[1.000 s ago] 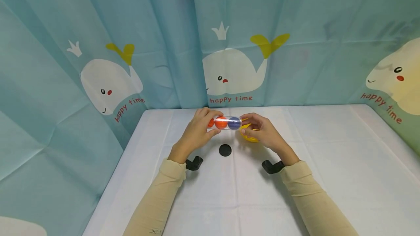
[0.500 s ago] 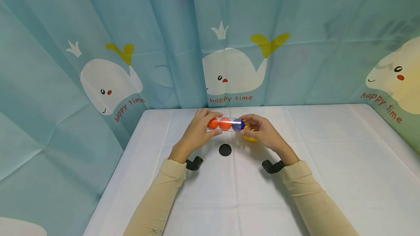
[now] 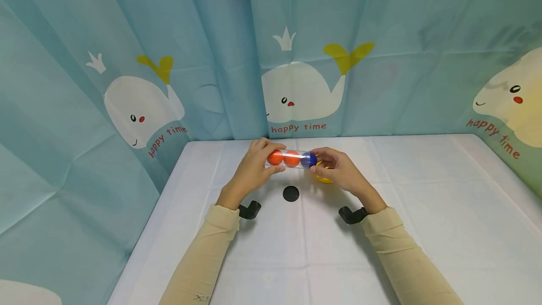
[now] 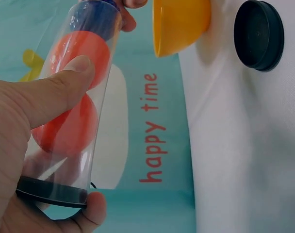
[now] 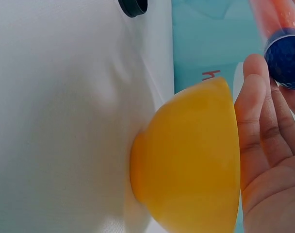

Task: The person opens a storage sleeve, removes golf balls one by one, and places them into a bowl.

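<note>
Above the yellow bowl (image 3: 323,176), left hand (image 3: 252,171) gripping clear tube (image 3: 290,159) — right hand (image 3: 336,169) pinching blue ball (image 3: 310,159).

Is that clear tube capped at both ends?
No. The tube has a black cap at the left end only; its cap lies on the table.

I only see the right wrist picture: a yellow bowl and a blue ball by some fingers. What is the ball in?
Observer: It sits at one end of a clear tube, which the left hand holds level above the table.
Child: Are there more balls?
Observer: Yes, two orange balls lie in a row behind the blue ball.
Child: Can they roll out the other end?
Observer: No, a black cap closes that end, inside the left hand.
</note>
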A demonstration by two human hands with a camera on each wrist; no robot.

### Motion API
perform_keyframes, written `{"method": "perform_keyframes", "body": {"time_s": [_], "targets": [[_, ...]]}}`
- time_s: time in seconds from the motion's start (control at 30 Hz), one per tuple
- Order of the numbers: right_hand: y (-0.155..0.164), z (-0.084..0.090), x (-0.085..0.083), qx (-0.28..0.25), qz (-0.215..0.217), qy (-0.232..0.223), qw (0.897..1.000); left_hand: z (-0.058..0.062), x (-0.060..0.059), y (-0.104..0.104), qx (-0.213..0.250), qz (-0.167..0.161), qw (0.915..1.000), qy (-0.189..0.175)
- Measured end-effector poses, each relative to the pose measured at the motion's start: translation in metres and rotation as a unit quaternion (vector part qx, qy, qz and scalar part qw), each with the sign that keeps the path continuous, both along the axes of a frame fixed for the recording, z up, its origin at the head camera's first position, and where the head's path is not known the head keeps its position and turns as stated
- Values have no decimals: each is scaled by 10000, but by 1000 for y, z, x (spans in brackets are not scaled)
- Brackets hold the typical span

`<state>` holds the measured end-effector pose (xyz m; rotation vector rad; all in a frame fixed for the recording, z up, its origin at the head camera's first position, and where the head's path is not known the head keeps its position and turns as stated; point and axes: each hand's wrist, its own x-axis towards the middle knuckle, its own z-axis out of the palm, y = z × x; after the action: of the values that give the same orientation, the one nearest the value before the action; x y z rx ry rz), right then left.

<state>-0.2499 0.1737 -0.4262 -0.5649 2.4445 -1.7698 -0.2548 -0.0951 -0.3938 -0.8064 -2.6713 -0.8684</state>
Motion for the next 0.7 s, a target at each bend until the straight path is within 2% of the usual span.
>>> {"method": "perform_keyframes", "body": {"time_s": [0.5,0.7], "targets": [[1,0,-1,104,21,16,9999,0,0,-1,91,-128,9997,180],[2,-2,-1,62,-45,154,9999,0,0,-1,77,-131,9997,196]]}}
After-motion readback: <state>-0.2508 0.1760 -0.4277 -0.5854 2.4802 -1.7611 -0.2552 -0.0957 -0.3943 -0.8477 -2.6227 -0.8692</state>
